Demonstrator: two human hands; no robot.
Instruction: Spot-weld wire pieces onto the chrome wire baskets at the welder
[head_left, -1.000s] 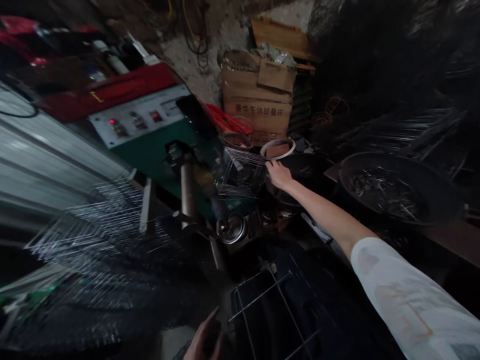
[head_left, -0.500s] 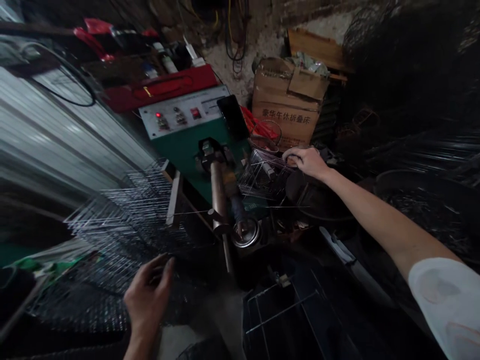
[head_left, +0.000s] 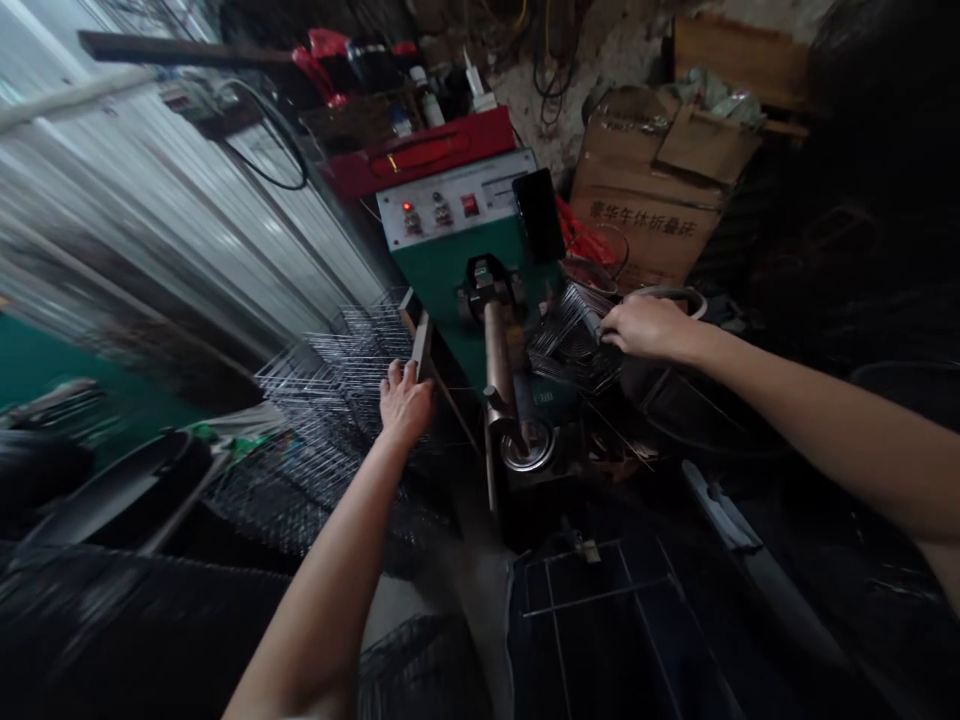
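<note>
My left hand (head_left: 406,402) reaches forward to the wire racks (head_left: 337,370) left of the machine, close to an upright metal bar (head_left: 421,345). Its fingers are partly bent, and what they touch is blurred. On the other side, my right hand (head_left: 646,326) is closed at the edge of a pile of bent wire pieces (head_left: 574,335); its fingertips are too dark to show what is between them. Between my hands stands the green machine (head_left: 435,275) with a metal cylinder arm (head_left: 499,355) pointing toward me.
A phone (head_left: 538,215) leans on the machine's control panel (head_left: 450,205). Behind is a cardboard box (head_left: 645,200). A wire frame (head_left: 600,597) lies low in front of me, beside a grey strip (head_left: 724,510). Corrugated sheet (head_left: 247,220) stands at the left.
My left hand has moved forward to the wire racks. My right hand has come down onto the wire pile's edge. The view has shifted, so the machine appears further right.
</note>
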